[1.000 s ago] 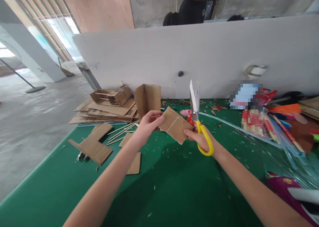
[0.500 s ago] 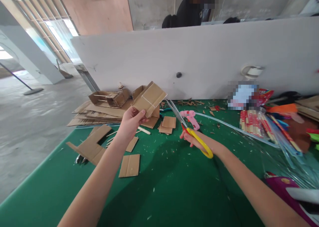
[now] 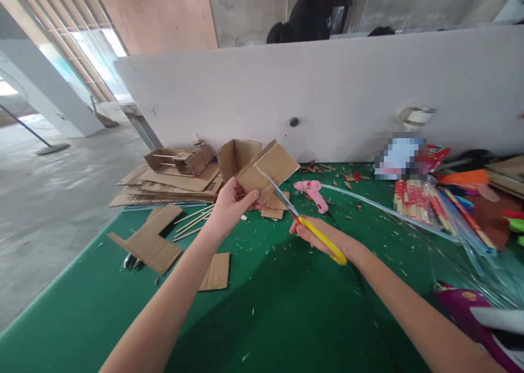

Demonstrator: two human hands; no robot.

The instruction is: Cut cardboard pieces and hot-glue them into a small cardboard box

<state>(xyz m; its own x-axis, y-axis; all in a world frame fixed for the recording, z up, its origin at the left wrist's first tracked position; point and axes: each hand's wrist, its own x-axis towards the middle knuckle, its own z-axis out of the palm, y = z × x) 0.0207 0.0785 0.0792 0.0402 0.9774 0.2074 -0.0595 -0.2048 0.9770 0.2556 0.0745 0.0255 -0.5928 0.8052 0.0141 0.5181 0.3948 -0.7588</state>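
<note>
My left hand [image 3: 235, 206] grips a piece of cardboard [image 3: 278, 163] by its lower left end, thumb on top, raised above the table. A pale line crosses the cardboard's face. My right hand [image 3: 307, 234] is closed round yellow-handled scissors [image 3: 323, 239], whose blades point up and left. The blade tips lie at the cardboard's lower edge, near the pale line; I cannot tell how far the blades are apart. Below the held piece, small cardboard squares [image 3: 272, 212] are partly hidden. Another cardboard square [image 3: 219, 272] lies partly behind my left forearm.
A pink glue gun [image 3: 313, 193] lies right of the scissors. An open cardboard box [image 3: 239, 157] and stacked cardboard [image 3: 164, 187] stand at the back left. An L-shaped cardboard offcut [image 3: 151, 239] and thin wooden sticks [image 3: 192, 223] lie left. Packaged sticks [image 3: 413, 201] lie right.
My left hand has moved right with the cardboard, turning it and bringing it to the scissors' blades. The scissors have shifted slightly left and down. The open box behind is now more exposed.
</note>
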